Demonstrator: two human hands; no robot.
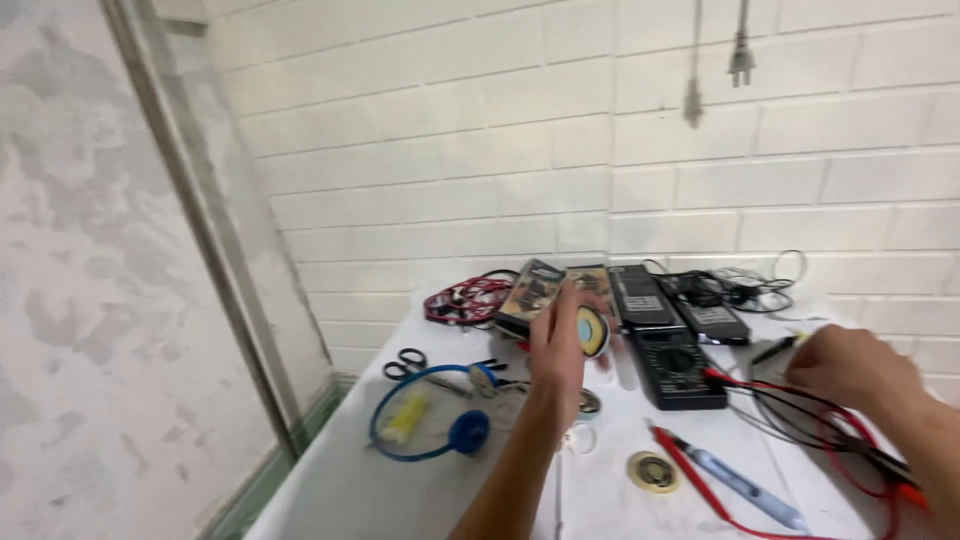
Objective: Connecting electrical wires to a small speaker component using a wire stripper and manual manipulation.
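1. L hand [556, 345] is raised over the table [340, 490] centre, fingers wrapped around a small round speaker [592, 331]. The speaker is a disc w/ a pale blue face, yellow ring and dark rim, blurred by motion. The grip is closed on it, and the speaker is off the table.
2. R hand [848, 366] is at 3 o'clock from the speaker, curled loosely, knuckles up. It's resting on or over the red and black leads [820, 420]; can't tell if it pinches one.
3. Multimeter [678, 367]: black plastic slab w/ a round dial, lying flat between the hands.
4. Two black boxy devices [640, 295] lie at 12 o'clock from the meter, w/ a tangle of thin black cable beyond them.
5. Red probe [735, 485]: long and slim w/ a greyish barrel, at 5 o'clock from the L hand.
6. Second speaker [652, 471]: flat metal disc, brassy, lying on the table near the probe.
7. Headphones [430, 415]: thin blue band w/ round blue foam pads, at 8 o'clock from the L hand.
8. Scissors [404, 362]: black handle loops, just above the headphones.
9. Red wire coil [468, 298] at 11 o'clock, against the white brick wall [450, 150].
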